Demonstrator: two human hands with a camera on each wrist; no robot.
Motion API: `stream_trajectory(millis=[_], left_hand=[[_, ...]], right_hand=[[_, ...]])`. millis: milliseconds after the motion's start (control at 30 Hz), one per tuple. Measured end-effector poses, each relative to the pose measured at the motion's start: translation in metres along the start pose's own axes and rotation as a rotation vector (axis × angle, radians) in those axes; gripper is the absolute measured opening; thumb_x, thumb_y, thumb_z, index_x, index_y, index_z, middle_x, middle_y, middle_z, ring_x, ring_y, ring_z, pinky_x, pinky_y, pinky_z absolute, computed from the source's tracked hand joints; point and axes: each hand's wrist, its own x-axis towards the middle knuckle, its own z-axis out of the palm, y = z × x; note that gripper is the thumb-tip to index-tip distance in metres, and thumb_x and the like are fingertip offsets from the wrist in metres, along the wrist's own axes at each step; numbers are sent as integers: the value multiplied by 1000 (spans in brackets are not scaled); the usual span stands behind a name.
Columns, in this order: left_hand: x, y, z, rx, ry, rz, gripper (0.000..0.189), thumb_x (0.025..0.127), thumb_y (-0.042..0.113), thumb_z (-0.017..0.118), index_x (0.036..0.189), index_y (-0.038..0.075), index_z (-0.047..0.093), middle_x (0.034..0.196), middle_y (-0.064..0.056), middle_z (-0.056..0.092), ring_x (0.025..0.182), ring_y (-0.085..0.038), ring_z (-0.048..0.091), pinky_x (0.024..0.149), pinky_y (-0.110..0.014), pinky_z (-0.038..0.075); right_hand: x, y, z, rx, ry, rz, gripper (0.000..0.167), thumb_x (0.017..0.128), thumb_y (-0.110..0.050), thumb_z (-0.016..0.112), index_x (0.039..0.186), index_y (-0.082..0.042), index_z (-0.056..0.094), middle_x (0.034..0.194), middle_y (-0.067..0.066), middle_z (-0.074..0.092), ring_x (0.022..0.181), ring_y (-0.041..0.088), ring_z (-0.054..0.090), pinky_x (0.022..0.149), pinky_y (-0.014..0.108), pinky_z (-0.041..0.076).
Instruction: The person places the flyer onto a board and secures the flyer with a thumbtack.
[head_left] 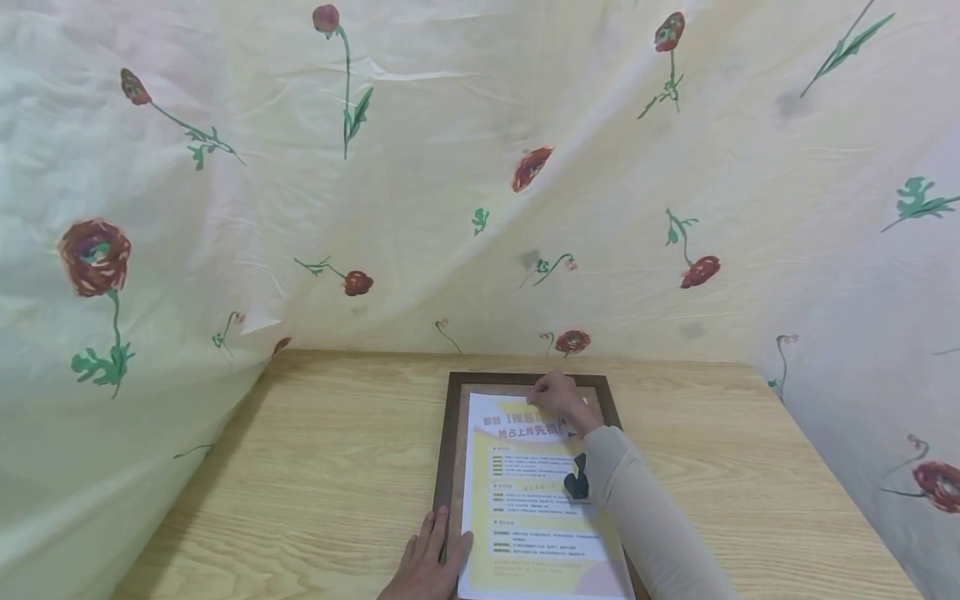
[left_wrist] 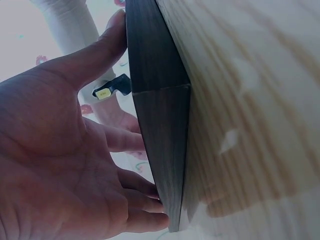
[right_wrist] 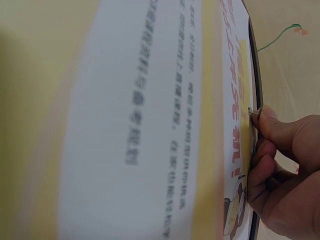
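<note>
A cork board (head_left: 462,408) with a dark brown frame lies on the wooden table. On it lies a printed poster (head_left: 540,533) in yellow and white. My right hand (head_left: 557,395) is at the poster's top edge. In the right wrist view that hand (right_wrist: 290,165) pinches a small thumbtack (right_wrist: 258,114) between thumb and forefinger, its thin point towards the paper. My left hand (head_left: 431,560) rests on the lower left side of the frame, thumb over towards the poster. The left wrist view has its extended fingers against the dark frame (left_wrist: 162,125).
Pale wood-grain tabletop (head_left: 322,467) surrounds the board. A cream cloth (head_left: 420,200) with red flowers hangs behind and at both sides. A black device (head_left: 576,479) sits at my right wrist, over the poster.
</note>
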Motion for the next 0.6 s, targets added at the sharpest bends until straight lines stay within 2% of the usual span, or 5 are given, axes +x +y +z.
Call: stream_trajectory(millis=[267, 400, 600], left_hand=[[-1, 0, 0, 3, 11, 15, 103, 77, 72, 66, 145, -2, 42, 153, -37, 17, 140, -56, 17, 102, -73, 27], [0, 0, 1, 4, 11, 16, 104, 76, 72, 67, 145, -2, 42, 153, -37, 16, 140, -56, 17, 101, -73, 27], [0, -1, 1, 1, 4, 10, 104, 76, 72, 67, 145, -1, 42, 154, -37, 15, 140, -56, 17, 102, -73, 26]], right_hand=[[-1, -2, -1, -9, -24, 1, 15, 95, -11, 64, 91, -3, 76, 82, 5, 67, 68, 17, 55, 64, 28, 42], [0, -2, 0, -7, -52, 15, 22, 96, -12, 62, 79, -5, 74, 71, 4, 62, 59, 14, 49, 58, 26, 38], [1, -2, 3, -17, -71, 6, 37, 99, -17, 59, 64, -7, 61, 57, -2, 46, 51, 11, 40, 52, 25, 34]])
